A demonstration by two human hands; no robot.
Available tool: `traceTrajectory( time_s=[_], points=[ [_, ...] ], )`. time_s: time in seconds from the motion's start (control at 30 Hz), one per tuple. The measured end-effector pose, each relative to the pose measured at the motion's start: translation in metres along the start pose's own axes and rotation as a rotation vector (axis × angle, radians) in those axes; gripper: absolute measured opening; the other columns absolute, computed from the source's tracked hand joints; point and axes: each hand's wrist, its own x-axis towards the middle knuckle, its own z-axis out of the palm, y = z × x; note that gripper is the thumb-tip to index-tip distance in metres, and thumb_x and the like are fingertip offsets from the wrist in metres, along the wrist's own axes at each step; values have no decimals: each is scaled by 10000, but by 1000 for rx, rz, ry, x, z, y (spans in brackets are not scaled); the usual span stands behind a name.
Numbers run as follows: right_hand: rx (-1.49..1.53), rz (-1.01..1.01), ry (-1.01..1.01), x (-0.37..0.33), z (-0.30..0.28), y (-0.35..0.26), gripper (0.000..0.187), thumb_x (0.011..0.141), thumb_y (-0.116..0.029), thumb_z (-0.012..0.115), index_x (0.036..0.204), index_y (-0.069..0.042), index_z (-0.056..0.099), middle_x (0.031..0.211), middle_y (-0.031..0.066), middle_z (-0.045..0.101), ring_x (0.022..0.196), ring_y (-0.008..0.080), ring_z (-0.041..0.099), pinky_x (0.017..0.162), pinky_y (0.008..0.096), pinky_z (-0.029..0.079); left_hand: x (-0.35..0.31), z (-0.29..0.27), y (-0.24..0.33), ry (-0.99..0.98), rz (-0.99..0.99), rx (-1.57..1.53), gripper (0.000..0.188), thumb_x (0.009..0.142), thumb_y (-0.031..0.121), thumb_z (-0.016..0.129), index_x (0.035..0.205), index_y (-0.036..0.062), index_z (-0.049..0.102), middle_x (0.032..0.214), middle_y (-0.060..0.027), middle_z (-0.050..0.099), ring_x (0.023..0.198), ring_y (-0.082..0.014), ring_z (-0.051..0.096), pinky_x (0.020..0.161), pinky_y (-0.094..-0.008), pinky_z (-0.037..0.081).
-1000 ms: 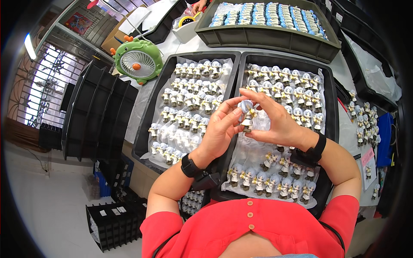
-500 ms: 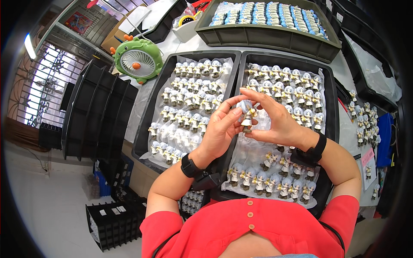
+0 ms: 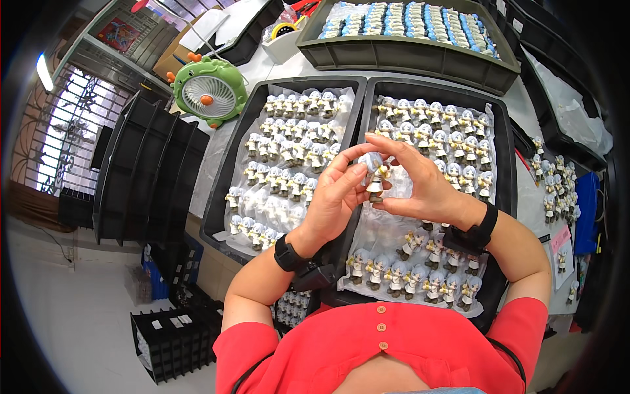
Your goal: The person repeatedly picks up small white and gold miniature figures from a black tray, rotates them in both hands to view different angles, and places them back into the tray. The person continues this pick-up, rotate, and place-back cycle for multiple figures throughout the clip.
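Observation:
A small figurine (image 3: 375,178) with pale grey hair, a white outfit and dark boots stands upright between my two hands. My left hand (image 3: 336,190) pinches it at the head and side. Thumb and fingers of my right hand (image 3: 422,178) curve round its other side, touching near the head and the feet. Beneath my hands lie two black trays lined with clear plastic film. Rows of like figurines fill much of the left tray (image 3: 225,178). More rows lie in the right tray (image 3: 503,144), partly hidden by my right hand and wrist.
A dark green crate (image 3: 407,58) of blue-and-white pieces stands at the back. At the back left is a green fan (image 3: 209,93). More figurines (image 3: 558,184) stand on the table at the right, near a blue bin (image 3: 588,213). Black crates (image 3: 147,174) are stacked at the left.
The figurine has turned or tilted very slightly between my fingers. Both hands stay in nearly the same place, and the trays look unchanged.

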Motion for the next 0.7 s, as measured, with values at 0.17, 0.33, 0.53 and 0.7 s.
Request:
traceTrajectory(
  time_s=[0.17,0.33,0.53,0.7],
  points=[
    [2,7,-1,0,0,-1,860,635,-83,763,1398,-88,365,1181,113,553,978,253,556,850,350,478,-1,1,1,3,11,-5,403,953,237,495,1303,55,410,1217,-88,540,961,-185,631,797,-324,531],
    [1,12,2,0,1,-1,865,631,-84,763,1398,-87,364,1169,114,557,977,257,557,850,352,477,-1,0,1,3,20,-12,391,957,227,489,1298,53,414,1219,-90,540,966,-188,631,809,-328,529],
    [-26,8,-18,0,0,1,880,639,-111,781,1404,-85,349,1270,96,515,1023,238,560,862,349,471,-1,1,3,2,22,-12,382,957,226,491,1291,54,418,1215,-89,542,976,-187,628,833,-328,519],
    [-9,-5,7,0,1,-1,872,627,-88,768,1398,-76,360,1187,117,553,987,263,562,863,357,477,-2,1,3,7,28,-12,366,958,226,490,1280,61,428,1205,-82,549,974,-166,625,827,-310,514]
  ],
)
